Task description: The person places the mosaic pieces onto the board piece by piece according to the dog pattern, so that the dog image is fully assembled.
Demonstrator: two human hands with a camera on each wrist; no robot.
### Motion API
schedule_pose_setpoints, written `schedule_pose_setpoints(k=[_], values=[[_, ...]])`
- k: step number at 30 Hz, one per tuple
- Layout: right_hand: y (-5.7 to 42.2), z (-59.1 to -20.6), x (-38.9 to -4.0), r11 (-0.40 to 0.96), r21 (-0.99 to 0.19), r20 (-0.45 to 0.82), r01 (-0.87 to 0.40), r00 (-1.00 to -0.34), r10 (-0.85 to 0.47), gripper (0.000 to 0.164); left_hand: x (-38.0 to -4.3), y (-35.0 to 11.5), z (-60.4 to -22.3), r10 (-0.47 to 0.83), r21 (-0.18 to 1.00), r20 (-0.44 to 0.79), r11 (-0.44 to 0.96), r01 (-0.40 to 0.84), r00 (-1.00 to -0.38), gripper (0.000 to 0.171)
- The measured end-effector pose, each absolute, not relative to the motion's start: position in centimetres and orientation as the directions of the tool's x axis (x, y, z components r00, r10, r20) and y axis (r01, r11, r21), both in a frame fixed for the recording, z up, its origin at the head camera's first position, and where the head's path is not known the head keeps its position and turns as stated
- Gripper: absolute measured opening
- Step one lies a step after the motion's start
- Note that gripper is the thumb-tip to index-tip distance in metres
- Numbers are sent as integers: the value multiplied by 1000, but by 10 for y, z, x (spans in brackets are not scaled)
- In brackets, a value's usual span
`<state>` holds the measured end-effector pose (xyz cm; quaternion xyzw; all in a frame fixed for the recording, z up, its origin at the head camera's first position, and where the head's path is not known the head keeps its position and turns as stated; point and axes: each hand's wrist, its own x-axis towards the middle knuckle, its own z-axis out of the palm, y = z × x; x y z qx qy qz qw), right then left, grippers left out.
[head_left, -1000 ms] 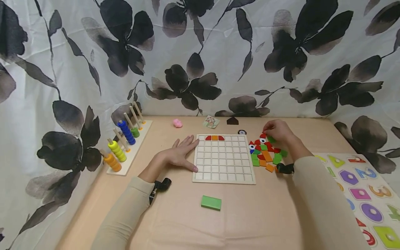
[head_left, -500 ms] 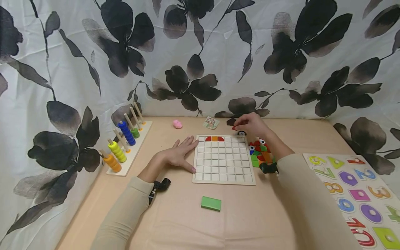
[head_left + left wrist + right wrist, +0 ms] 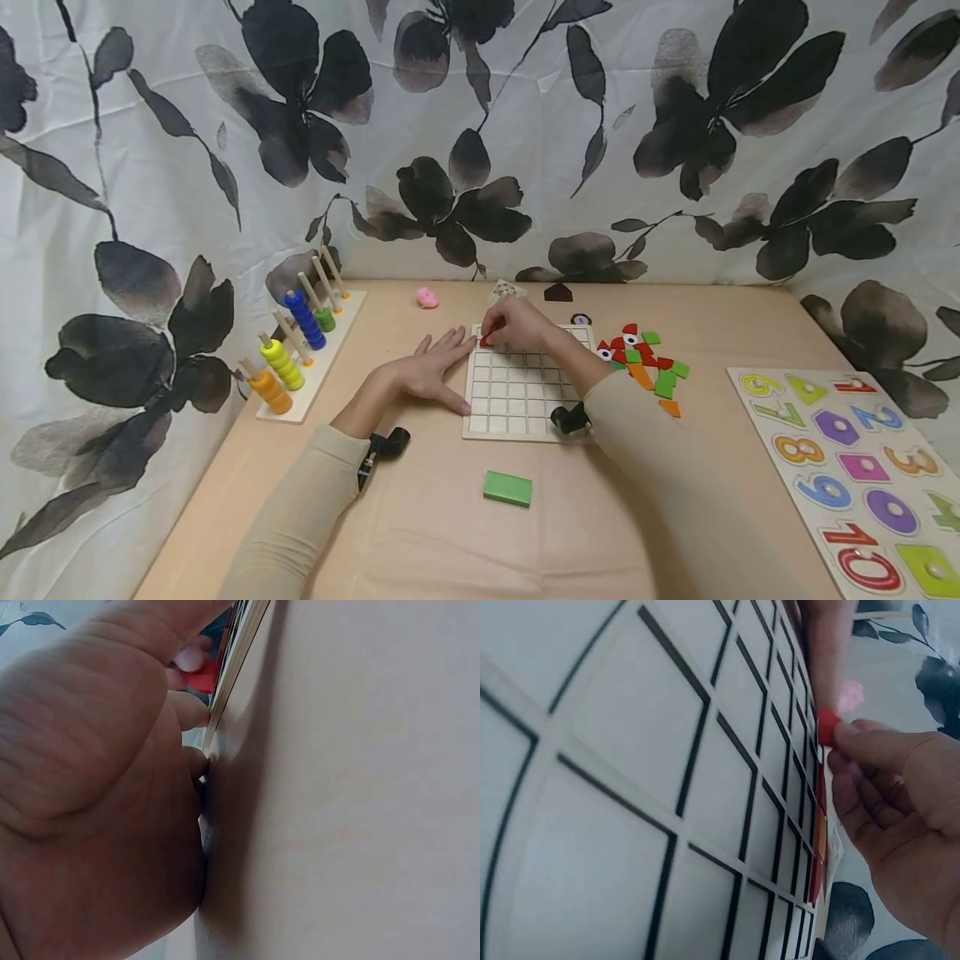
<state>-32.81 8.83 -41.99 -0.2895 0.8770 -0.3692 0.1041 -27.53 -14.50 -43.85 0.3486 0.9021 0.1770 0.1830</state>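
A wooden grid board [image 3: 517,404] of square cells lies in the middle of the table. At its far left corner my right hand [image 3: 521,325] pinches a small red piece [image 3: 827,727] between thumb and fingertips, down at the surface. Red and orange pieces [image 3: 820,832] sit in the far row, seen in the right wrist view; in the head view my right hand covers them. With fingers extended, my left hand [image 3: 427,375] rests along the board's left edge. Its fingertips touch the board's side [image 3: 232,675] in the left wrist view.
Loose red, green and orange pieces [image 3: 665,382] lie right of the board. A green block [image 3: 507,489] is in front. A peg stacker with rings [image 3: 303,318] stands left, a number puzzle [image 3: 759,433] right. Behind are a pink object [image 3: 427,297], a card [image 3: 507,288] and a black piece [image 3: 558,292].
My right hand has moved left from the loose pieces, past the board's far right corner, to its far left corner, carrying the red piece. The left hand has stayed put.
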Motion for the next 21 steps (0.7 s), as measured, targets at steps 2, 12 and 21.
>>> schedule_pose_setpoints(k=[2, 12, 21], values=[[85, -421, -328, 582, -690, 14, -430, -812, -584, 5, -275, -145, -439, 693, 448, -204, 694, 564, -691, 124], [79, -425, -321, 631, -634, 7, -447, -819, -574, 4, -274, -144, -441, 699, 437, -198, 691, 577, -687, 125], [91, -418, -311, 643, -569, 88, -513, -815, -573, 14, -273, -145, -442, 696, 424, -189, 694, 582, -693, 124]])
